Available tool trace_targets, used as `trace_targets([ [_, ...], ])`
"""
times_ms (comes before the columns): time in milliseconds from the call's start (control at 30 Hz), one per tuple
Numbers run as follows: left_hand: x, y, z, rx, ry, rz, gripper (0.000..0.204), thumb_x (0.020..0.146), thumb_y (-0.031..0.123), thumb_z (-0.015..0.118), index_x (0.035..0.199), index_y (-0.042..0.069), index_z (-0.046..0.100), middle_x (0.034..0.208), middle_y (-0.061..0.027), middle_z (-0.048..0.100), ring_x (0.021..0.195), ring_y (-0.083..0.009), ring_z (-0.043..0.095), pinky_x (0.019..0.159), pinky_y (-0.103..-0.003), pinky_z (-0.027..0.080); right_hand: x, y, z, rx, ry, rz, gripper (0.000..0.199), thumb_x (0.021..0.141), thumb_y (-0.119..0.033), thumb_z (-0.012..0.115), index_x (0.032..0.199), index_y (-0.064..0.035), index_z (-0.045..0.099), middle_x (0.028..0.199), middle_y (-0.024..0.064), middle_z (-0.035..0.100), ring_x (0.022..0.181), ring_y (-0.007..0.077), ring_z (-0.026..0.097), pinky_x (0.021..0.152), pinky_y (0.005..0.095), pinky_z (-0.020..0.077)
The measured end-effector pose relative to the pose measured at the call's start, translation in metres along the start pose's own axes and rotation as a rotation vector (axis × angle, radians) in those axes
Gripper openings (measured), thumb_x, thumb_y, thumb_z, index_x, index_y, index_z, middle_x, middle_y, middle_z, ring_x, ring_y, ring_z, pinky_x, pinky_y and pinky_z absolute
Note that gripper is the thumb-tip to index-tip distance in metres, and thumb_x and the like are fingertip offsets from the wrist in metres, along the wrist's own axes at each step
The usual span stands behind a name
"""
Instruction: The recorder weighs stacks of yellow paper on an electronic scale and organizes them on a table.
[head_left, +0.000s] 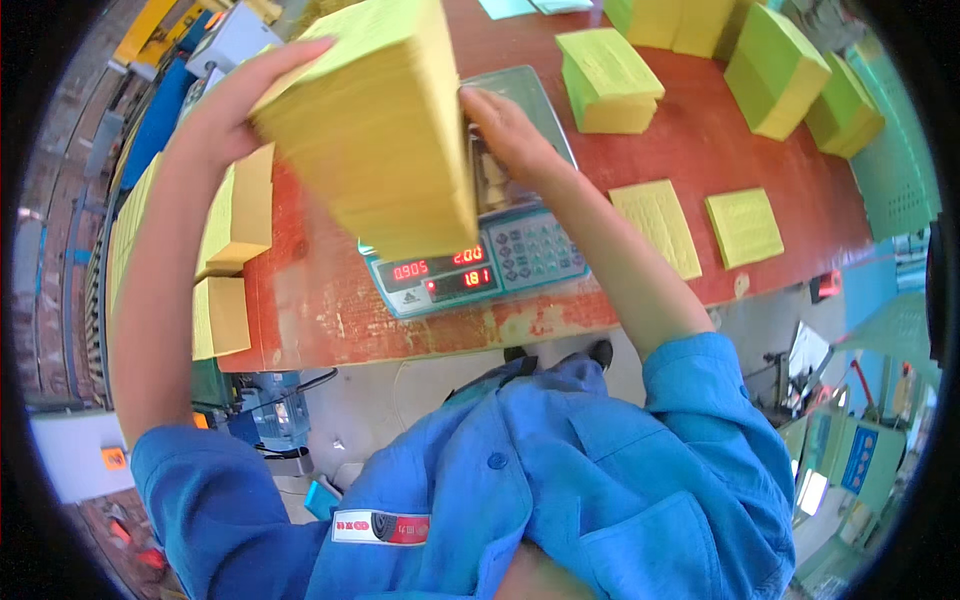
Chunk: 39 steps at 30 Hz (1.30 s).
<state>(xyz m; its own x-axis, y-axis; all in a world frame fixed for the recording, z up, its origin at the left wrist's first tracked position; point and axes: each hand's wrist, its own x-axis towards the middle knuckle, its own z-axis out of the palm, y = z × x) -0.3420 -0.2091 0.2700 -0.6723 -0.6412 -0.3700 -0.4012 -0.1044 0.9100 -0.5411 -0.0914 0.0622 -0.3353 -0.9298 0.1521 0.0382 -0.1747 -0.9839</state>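
Observation:
A tall stack of yellow paper [370, 150] is lifted over the left part of a digital scale, slightly blurred. My left hand [235, 110] grips its left side, with the thumb or a finger over the upper edge. Against its right side press the fingers of my right hand [510, 130], partly hidden by the stack. Below lies the digital scale [545, 245], with a lit red display, a keypad and a metal pan. The stack covers part of the pan and the display. Dark and pale shapes on the pan are hard to make out.
The red worn tabletop [550, 318] bears a shorter yellow stack [610, 80], two thin yellow bundles, one larger [657, 228] and one smaller [745, 227], and tall yellow stacks [775, 72] at the far right. More yellow stacks [235, 215] stand at the left edge.

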Motion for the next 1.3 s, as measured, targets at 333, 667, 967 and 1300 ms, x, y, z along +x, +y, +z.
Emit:
trace_targets([
  [333,-0.030,-0.011,-0.012,-0.069,-0.066,-0.104,0.045,0.093,0.027,0.060,0.126,-0.002,0.055,0.118,-0.0140,0.065,0.102,-0.0179,0.066,0.088,-0.033,0.054,-0.155,0.005,0.024,0.579,0.185,0.362,0.034,0.097,-0.025,0.055,0.116,0.0028,0.058,0.110,0.0114,0.064,0.097,0.0179,0.063,0.086,0.0296,0.0488],
  [667,-0.077,-0.065,0.010,-0.150,0.158,-0.024,0.045,0.097,0.028,0.047,0.131,-0.001,0.052,0.122,-0.0130,0.061,0.108,-0.0208,0.062,0.090,-0.033,0.051,-0.161,-0.017,-0.009,0.770,-0.266,0.507,0.059,0.092,-0.051,0.058,0.128,-0.0054,0.056,0.116,0.0075,0.063,0.104,0.0180,0.060,0.087,0.0348,0.0488],
  [967,0.003,-0.033,0.230,0.140,0.170,0.423,0.050,0.087,0.011,0.063,0.134,0.001,0.047,0.130,-0.0089,0.056,0.117,-0.0193,0.056,0.094,-0.032,0.048,-0.213,-0.063,-0.257,0.169,0.123,0.098,0.060,0.088,-0.026,0.071,0.138,-0.0038,0.045,0.123,0.0051,0.059,0.111,0.0141,0.054,0.092,0.0325,0.0463],
  [1300,0.229,-0.135,0.498,-0.853,-0.049,0.209,0.042,0.099,0.022,0.049,0.137,0.004,0.042,0.131,-0.0126,0.054,0.119,-0.0261,0.054,0.098,-0.040,0.047,-0.265,-0.105,-0.522,-0.235,0.484,-0.143,0.063,0.085,-0.012,0.071,0.141,-0.0054,0.041,0.117,0.0028,0.061,0.105,0.0111,0.056,0.089,0.0297,0.0466],
])
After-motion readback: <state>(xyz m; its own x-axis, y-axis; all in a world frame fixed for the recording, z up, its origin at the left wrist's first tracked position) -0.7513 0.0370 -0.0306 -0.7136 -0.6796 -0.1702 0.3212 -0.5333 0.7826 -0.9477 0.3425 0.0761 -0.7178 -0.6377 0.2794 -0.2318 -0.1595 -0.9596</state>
